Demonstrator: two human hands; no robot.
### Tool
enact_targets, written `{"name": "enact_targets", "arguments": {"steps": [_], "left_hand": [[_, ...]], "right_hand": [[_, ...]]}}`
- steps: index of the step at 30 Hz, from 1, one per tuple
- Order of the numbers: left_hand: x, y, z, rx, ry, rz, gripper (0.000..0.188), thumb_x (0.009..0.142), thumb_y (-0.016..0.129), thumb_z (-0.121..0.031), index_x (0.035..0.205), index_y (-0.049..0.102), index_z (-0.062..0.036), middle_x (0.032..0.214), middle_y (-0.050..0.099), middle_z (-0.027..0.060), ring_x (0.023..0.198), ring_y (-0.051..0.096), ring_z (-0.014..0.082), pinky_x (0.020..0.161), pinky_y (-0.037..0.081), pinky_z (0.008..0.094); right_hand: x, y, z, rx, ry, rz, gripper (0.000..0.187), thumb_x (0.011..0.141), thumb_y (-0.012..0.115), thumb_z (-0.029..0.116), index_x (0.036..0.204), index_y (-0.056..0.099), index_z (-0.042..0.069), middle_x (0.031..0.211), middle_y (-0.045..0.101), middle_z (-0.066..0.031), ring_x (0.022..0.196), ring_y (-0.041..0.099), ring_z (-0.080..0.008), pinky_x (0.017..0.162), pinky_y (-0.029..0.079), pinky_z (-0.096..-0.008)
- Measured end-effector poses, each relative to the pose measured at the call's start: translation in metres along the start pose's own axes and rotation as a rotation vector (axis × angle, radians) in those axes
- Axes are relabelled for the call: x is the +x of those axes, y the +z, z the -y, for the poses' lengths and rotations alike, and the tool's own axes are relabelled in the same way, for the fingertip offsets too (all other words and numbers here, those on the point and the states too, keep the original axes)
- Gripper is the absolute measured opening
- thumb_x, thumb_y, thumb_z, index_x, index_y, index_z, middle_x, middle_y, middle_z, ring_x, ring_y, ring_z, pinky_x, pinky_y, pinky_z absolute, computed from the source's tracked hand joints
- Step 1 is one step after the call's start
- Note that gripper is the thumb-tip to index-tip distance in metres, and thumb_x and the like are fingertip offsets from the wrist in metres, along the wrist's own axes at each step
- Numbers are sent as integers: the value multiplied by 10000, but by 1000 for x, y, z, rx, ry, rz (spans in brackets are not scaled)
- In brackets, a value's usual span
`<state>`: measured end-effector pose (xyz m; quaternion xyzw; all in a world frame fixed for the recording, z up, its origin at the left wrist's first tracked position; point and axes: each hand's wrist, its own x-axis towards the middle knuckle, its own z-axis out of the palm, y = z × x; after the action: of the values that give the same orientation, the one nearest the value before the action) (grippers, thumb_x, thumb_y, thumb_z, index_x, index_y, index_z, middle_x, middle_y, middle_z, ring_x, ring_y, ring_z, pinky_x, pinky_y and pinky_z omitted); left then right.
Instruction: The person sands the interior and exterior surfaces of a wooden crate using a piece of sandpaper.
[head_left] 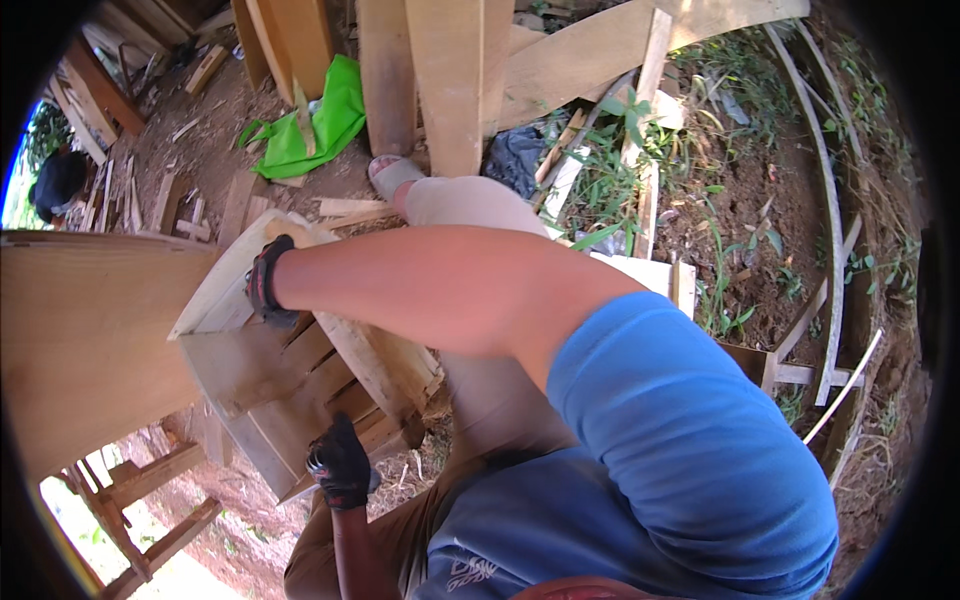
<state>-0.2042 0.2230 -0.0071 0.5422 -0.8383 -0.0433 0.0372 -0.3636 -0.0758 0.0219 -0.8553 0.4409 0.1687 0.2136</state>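
We have the slatted wooden box [232, 368] in front of us, our gloved right hand [270, 283] at its upper rim and our curled left hand [342, 462] at its near edge, the two hands apart; we cannot tell whether either grips. A broad wooden panel [90, 340] crowds its left side, and our right forearm [400, 285] hides part of it. Beyond lies a bright green bag [325, 118].
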Motion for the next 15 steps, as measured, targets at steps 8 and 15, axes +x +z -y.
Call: {"name": "enact_targets", "arguments": {"steps": [8, 15], "left_hand": [[-48, -18, 146, 78, -41, 367, 206, 986, 536, -178, 807, 587, -90, 661, 583, 143, 654, 601, 378, 572, 459, 508], [-73, -27, 161, 201, 33, 220, 136, 939, 561, -147, 812, 572, -101, 654, 583, 137, 653, 611, 365, 560, 463, 501]], "right_hand": [[-51, -19, -6, -78, -245, -49, 354, 768, 717, 309, 1072, 805, 151, 1073, 772, -105, 1002, 731, -289, 786, 572, -465], [-41, -11, -13, -254, -407, -47, 492, 897, 569, 326, 1292, 688, 58, 1201, 720, -138, 1086, 696, -326, 864, 559, -470]]}}
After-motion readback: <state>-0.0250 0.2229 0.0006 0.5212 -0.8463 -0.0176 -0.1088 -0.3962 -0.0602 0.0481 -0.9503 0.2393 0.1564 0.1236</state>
